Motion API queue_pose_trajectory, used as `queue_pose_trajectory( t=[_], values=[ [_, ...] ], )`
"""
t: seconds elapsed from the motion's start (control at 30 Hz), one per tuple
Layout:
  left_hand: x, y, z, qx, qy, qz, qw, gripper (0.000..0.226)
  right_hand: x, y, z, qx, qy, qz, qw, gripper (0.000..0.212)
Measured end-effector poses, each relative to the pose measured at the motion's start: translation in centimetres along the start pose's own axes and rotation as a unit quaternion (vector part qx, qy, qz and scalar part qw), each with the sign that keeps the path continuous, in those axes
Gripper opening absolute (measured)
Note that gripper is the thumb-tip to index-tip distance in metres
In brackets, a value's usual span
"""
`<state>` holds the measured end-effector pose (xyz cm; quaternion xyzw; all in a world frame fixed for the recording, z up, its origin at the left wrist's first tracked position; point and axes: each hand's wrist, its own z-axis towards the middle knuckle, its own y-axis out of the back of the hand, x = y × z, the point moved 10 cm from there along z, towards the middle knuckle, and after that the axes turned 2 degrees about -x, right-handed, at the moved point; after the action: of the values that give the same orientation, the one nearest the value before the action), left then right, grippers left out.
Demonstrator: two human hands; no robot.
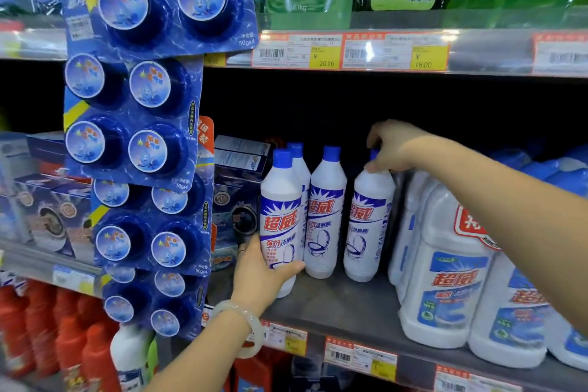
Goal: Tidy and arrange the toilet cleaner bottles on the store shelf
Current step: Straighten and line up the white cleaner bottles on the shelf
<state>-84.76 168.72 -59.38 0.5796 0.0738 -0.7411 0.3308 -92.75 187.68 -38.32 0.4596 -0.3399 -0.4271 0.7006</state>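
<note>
shelf (343, 309): flat, smooth grey board; paper price tags (359, 356) along its front lip.
left bottle (280, 200): slim white plastic, rounded shoulders, blue screw cap, glossy blue-and-red label; stands at the front left of the shelf.
left hand (262, 274): fingers and thumb wrapped round the left bottle's lower body, gripping from its left side; pale smooth bangle (245, 328) on the wrist.
middle bottle (326, 216): same make, standing just right of the left bottle, no hand on it.
rear bottle (300, 162): only cap and shoulder show, behind the left bottle.
right bottle (369, 226): same make, standing apart from the middle bottle.
right hand (389, 145): comes in from the right, fingers curled down over the right bottle's neck (cap mostly hidden beneath).
jugs (445, 264): broad white plastic, just right of the right bottle.
</note>
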Motion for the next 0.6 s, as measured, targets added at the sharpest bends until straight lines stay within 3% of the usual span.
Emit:
queue_pose_trajectory(
  t=[0.1, 0.23, 0.47, 0.6],
  values=[
    [0.0, -0.4, 0.2, 0.027, -0.003, -0.01, 1.0, 0.07, 0.5, -0.3, -1.1, 0.07, 0.0, 0.135, 0.988, 0.039],
    [0.1, -1.0, 0.1, 0.057, 0.002, -0.02, 0.998, 0.07, 3.0, -1.0, -2.6, 0.109, 0.044, 0.227, 0.967, 0.028],
    [-0.3, -1.5, -0.4, 0.092, 0.003, -0.037, 0.995, 0.061, 5.3, -0.8, -2.8, 0.031, 0.099, 0.225, 0.969, 0.027],
    [-0.6, -1.3, -0.6, 0.096, -0.008, -0.057, 0.994, 0.071, 4.9, -0.5, -3.0, -0.017, 0.088, 0.216, 0.972, 0.057]
  ],
)
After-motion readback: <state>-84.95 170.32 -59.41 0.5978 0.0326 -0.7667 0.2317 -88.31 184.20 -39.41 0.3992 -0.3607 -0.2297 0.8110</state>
